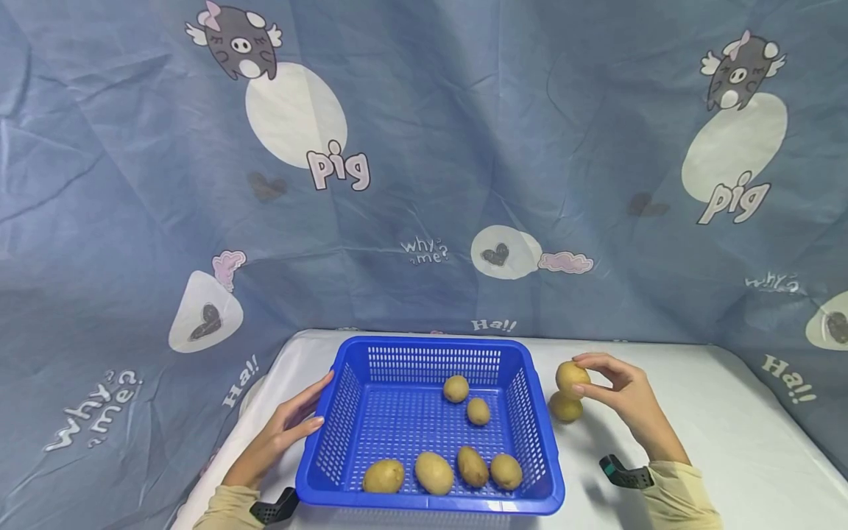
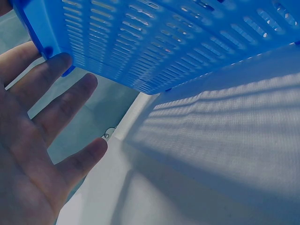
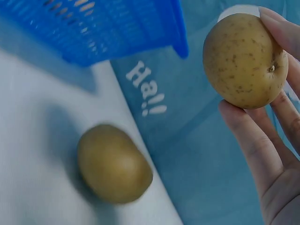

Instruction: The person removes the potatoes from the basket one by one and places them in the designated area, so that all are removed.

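A blue plastic basket [image 1: 424, 503] with slotted walls stands on the white table, several potatoes [image 1: 434, 472] lying on its floor, most along the near side. At its left wall, my left hand [image 1: 283, 434] touches the rim with fingers extended; the left wrist view shows these fingers [image 2: 65, 110] spread beside the basket. To the right of the basket, my right hand [image 1: 626, 394] pinches a potato [image 3: 243, 61] between thumb and fingertips, above the table. Just below that one, another potato [image 3: 114, 164] rests on the table, close to the basket's right wall.
The white tabletop [image 1: 695, 397] extends to the right of the basket. Behind the table hangs a blue cloth [image 1: 411, 147] printed with pigs and lettering. Each wrist carries a black device, such as the right wrist band [image 1: 626, 475].
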Tool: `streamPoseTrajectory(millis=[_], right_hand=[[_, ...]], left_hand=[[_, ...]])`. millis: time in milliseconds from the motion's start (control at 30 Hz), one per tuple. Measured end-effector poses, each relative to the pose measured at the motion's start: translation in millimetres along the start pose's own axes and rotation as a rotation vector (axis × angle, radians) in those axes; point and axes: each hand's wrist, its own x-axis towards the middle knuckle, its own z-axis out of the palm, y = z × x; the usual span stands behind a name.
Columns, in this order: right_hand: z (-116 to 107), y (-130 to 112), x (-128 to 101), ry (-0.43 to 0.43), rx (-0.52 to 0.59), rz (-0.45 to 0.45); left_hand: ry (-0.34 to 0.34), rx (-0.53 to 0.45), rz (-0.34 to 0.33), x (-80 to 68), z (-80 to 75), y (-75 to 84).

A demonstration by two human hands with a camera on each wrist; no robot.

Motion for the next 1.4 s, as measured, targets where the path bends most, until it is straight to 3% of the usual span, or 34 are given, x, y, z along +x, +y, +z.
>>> streamPoseTrajectory(millis=[367,633,933,1200,1400], right_hand=[[-22.8,27.1,-17.9,0.038,-0.098,0.069],[-36.2,41.6,-30.4,0.035,-0.156,0.183],[-41.8,49.4,-36.0,0.013,-0.180,0.315],[-43.1,61.5,-37.3,0.018,-0.288,0.308],[-44.1,63.8,-37.5,-0.001,-0.332,0.361]], left_hand=[[0.008,0.040,0.008,0.3,-0.7,-0.4],[0.012,0.065,0.013,-0.1,-1.3,-2.0],[0.007,0.016,-0.003,-0.7,-1.6,-3.0],[0.000,0.003,-0.006,-0.5,-1.1,-1.0],[-0.003,0.013,-0.003,-0.1,-1.0,-2.1]])
